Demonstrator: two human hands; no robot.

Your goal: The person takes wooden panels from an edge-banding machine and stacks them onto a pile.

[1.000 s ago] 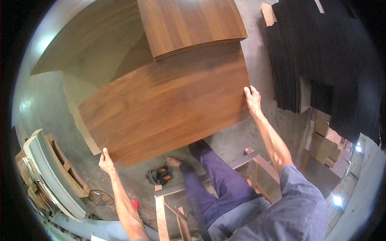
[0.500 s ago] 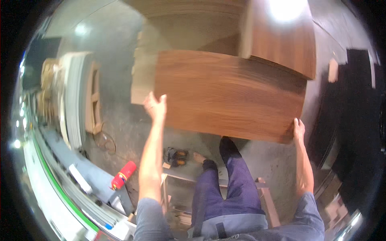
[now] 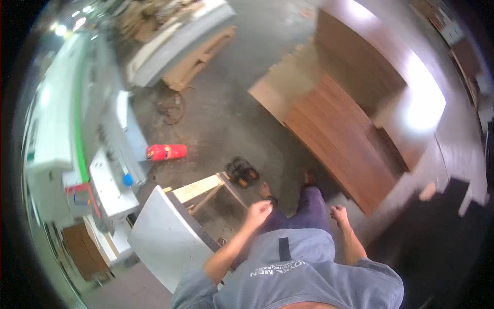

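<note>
My left hand (image 3: 259,212) is drawn in before my waist, its fingers loosely curled with nothing visible in them. My right hand (image 3: 339,214) hangs by my right thigh, fingers folded in and apparently holding nothing. Ahead to the right, nearest my right hand but apart from it, a brown wood-grain board (image 3: 342,139) lies at a slant. It overlaps a lighter board (image 3: 272,92) beneath it. Behind it are a brown panel (image 3: 355,49) and another wood-grain piece (image 3: 399,147). Both hands are slightly smeared by motion.
A white-topped bench (image 3: 164,239) with a wooden frame (image 3: 198,188) stands close on my left. A red fire extinguisher (image 3: 167,152) lies beyond it, and dark sandals (image 3: 242,172) sit on the floor. Stacked white panels (image 3: 180,44) stand farther off; black sheets (image 3: 427,232) lie at right.
Both hands have let go of the brown board and come back toward my body. The board now rests on the pile. My view has turned left, bringing the white-topped bench into sight.
</note>
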